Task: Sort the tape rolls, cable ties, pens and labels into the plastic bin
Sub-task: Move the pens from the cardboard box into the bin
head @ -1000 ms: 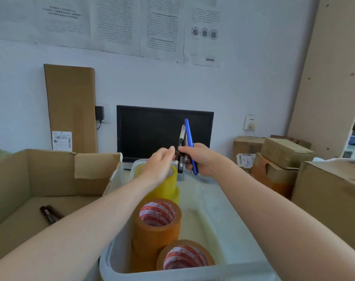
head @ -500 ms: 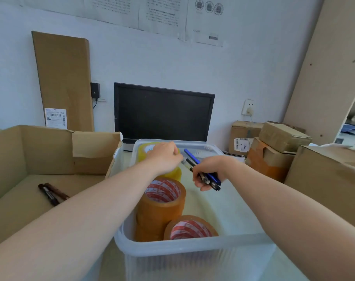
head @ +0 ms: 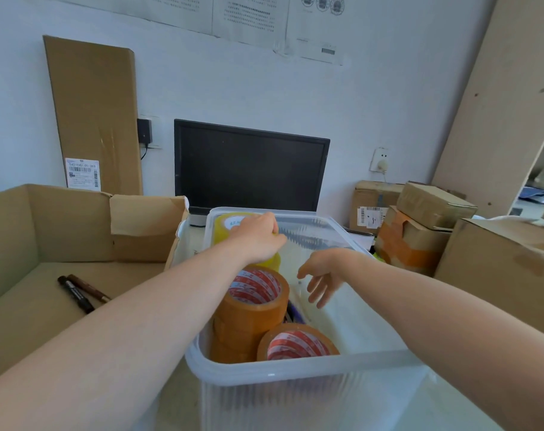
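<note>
A clear plastic bin [head: 295, 373] stands in front of me. Inside it a stack of orange-brown tape rolls [head: 252, 315] rises at the left, and another such roll [head: 297, 345] leans at the near wall. At the far left corner stand yellow tape rolls [head: 228, 225], and my left hand [head: 258, 239] curls over their top edge. My right hand [head: 322, 276] hovers inside the bin with fingers spread and holds nothing. A dark blue sliver of pens [head: 293, 312] shows on the bin floor beside the orange stack.
An open cardboard box [head: 22, 231] at the left holds two dark markers [head: 78, 290]. A black monitor [head: 249, 166] stands behind the bin. Taped cartons [head: 420, 231] pile up at the right. A flat cardboard sheet [head: 93, 113] leans on the wall.
My right hand lowered the bundle of pens into the bin and let go; it now hangs open. The left hand stayed on the yellow rolls. The view tilted downward.
</note>
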